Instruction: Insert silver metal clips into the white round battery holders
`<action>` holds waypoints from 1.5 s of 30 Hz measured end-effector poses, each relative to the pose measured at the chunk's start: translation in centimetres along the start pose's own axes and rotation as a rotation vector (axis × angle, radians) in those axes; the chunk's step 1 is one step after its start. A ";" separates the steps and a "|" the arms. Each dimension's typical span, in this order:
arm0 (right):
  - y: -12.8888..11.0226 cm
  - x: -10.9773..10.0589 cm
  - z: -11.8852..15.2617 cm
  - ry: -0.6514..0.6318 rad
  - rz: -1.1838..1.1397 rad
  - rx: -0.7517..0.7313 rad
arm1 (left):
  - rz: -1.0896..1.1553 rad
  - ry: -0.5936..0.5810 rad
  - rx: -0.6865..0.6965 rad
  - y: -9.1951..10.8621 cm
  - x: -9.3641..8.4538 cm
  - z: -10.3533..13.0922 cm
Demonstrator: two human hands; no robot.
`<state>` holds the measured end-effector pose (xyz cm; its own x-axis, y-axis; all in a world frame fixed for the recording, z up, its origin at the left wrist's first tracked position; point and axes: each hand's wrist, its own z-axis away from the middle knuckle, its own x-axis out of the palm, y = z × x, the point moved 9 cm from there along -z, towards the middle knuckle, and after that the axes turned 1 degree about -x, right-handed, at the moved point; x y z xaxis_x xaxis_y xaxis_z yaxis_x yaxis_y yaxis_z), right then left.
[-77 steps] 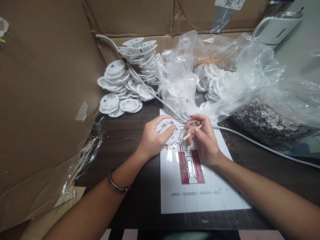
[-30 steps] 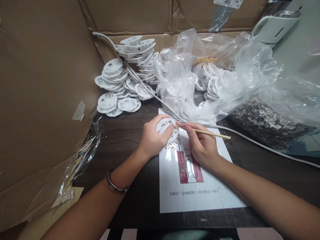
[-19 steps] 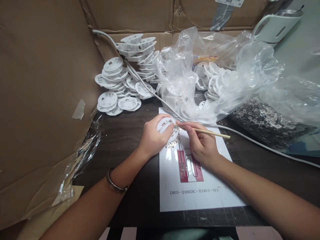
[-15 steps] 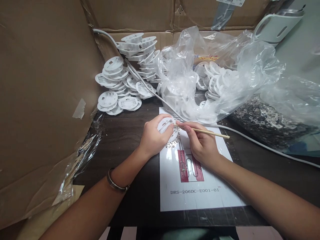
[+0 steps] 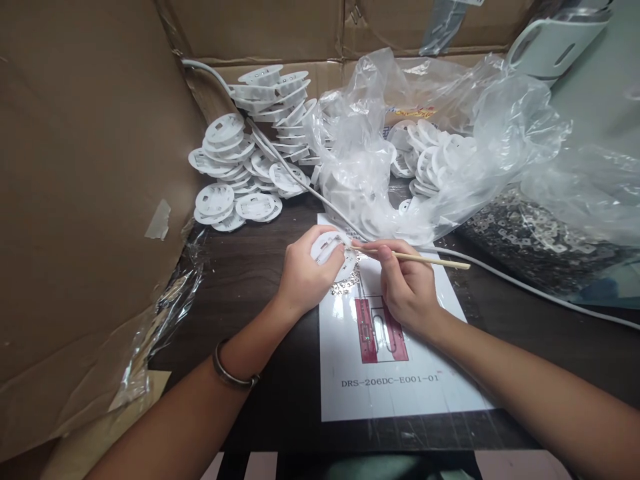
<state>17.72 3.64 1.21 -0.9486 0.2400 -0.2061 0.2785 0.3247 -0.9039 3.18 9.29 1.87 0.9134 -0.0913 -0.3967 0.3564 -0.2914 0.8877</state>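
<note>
My left hand (image 5: pixel 311 270) is closed around a round white plastic part (image 5: pixel 346 268) with slots in its face, thumb pressed on top. In my right hand (image 5: pixel 407 280) is a thin wooden stick (image 5: pixel 435 259), pinched between thumb and fingers. Its tip meets the part near my left thumb; whether it touches a small piece there I cannot make out. Small shiny metal pieces (image 5: pixel 343 287) lie just below the part, on a printed sheet (image 5: pixel 380 400) with a pink and white drawing.
Stacks of similar white discs (image 5: pixel 257 207) stand at the back left. A clear plastic bag (image 5: pixel 493 133) with more discs lies behind my hands. At right is a bag of metal pieces (image 5: pixel 530 240). A white cable (image 5: pixel 525 290) crosses the table, and cardboard (image 5: pixel 85 200) walls the left side.
The stick has tilted flatter and its free end has shifted right and slightly up, with my right fingers. The white part stays in my left hand, nearly in place.
</note>
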 end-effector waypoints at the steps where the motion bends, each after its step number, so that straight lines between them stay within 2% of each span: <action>1: 0.0 0.0 0.0 -0.005 0.012 -0.002 | 0.004 0.005 -0.004 0.0 0.0 0.0; 8: -0.8 0.3 -0.1 -0.013 0.132 -0.108 | -0.013 0.004 0.004 -0.1 -0.1 -0.1; 16: -1.1 0.4 0.1 -0.016 0.228 -0.158 | 0.005 -0.005 -0.005 -0.2 0.1 0.0; 21: -0.8 0.0 0.1 0.004 0.105 -0.104 | 0.022 0.002 -0.023 -0.3 0.1 0.1; 25: -0.3 -0.2 0.1 0.024 -0.026 -0.062 | 0.004 -0.063 0.011 0.2 0.6 0.3; 30: -0.1 -0.2 0.1 0.031 -0.010 -0.051 | 0.018 -0.126 0.037 0.6 1.1 0.4; 36: -0.8 -0.4 -0.1 0.071 0.025 -0.081 | 0.003 -0.121 0.055 0.6 1.2 0.5; 45: -0.5 -0.4 -0.2 0.061 -0.004 -0.032 | -0.013 -0.122 0.051 0.7 1.2 0.4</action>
<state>17.97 3.57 1.85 -0.9392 0.2934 -0.1786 0.2803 0.3543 -0.8921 4.47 8.57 1.93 0.8770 -0.2018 -0.4361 0.3544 -0.3413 0.8706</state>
